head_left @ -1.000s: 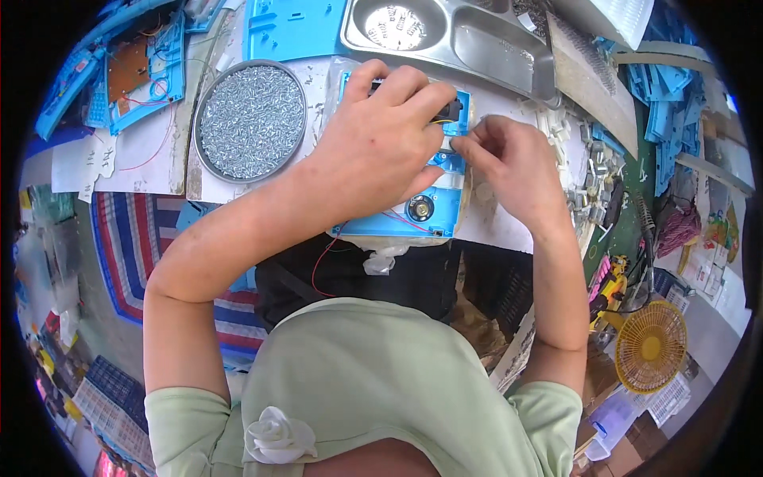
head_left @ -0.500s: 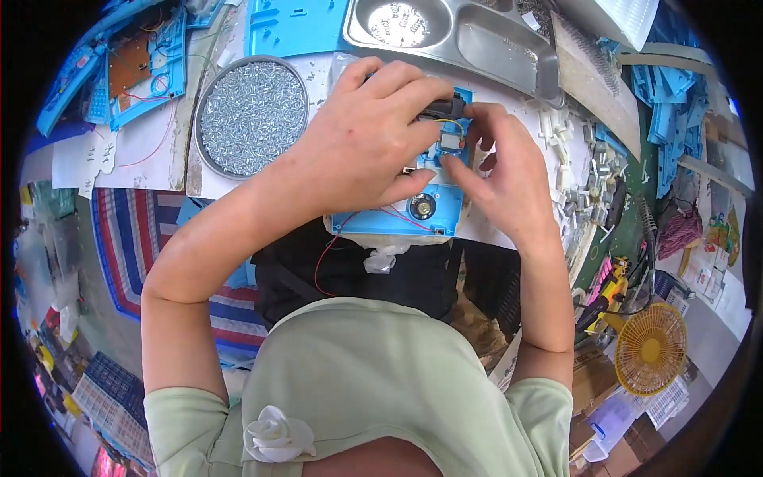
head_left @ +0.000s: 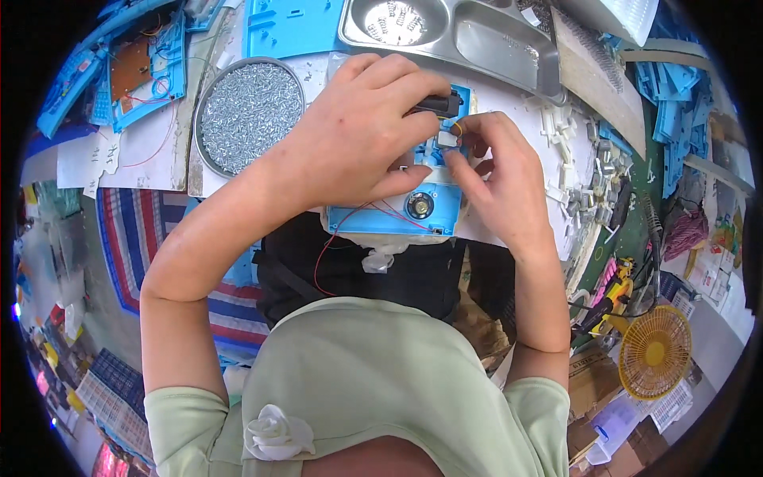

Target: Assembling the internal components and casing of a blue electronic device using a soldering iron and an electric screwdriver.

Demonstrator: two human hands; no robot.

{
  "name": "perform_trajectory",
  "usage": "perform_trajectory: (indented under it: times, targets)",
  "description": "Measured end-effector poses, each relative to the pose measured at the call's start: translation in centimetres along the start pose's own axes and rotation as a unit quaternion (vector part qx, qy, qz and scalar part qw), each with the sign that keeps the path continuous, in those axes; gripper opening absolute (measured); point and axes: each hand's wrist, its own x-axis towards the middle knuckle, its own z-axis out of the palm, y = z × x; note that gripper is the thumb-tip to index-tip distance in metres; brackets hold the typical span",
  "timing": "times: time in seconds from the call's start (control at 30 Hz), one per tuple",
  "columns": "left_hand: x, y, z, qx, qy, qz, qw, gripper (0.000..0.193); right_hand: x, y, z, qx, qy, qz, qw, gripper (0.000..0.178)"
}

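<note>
In front of me lies a light blue plastic housing, with a round speaker fitted near its front edge and thin red wires. Over its left half my left hand is bent, fingers curled round a black elongated part at the back; its thumb points right above the housing. My right hand comes in from the right side. Its thumb and forefinger pinch a small white block beside a yellow wire. My left hand hides much of the housing's inside.
A round metal bowl of small screws stands left of the housing. Behind it is a steel compartment tray with small metal parts. White plastic pieces lie at the right. Blue shells with wires are piled at the far left.
The small white block has tilted slightly between my right thumb and forefinger. My left hand has shifted a little to the left, and the wire's position has changed slightly.
</note>
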Motion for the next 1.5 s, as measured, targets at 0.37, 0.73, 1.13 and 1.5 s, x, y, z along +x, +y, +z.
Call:
perform_trajectory:
  times: [0.37, 0.73, 1.13, 1.5]
  targets:
    - [2.1, -1.4, 1.6, 0.006, 0.05, 0.043, 0.998, 0.023, -0.7, 0.8, 2.4, 0.182, 0.093, 0.12, 0.971, 0.014]
    - [6.3, -2.0, 1.2, 0.067, -0.1, 0.181, 0.976, 0.012, -1.8, 1.7, 1.0, 0.06, 0.148, -0.028, 0.987, 0.034]
    - [7.6, -0.3, 0.3, 0.033, -0.188, 0.106, 0.976, 0.021, 12.3, 35.0, -34.5, -0.148, 0.304, 0.438, 0.833, 0.039]
    - [1.7, 0.3, -5.5, 0.047, 0.003, -0.102, 0.994, 0.046, 18.0, 47.2, -34.1, -0.19, 0.419, 0.338, 0.821, 0.065]
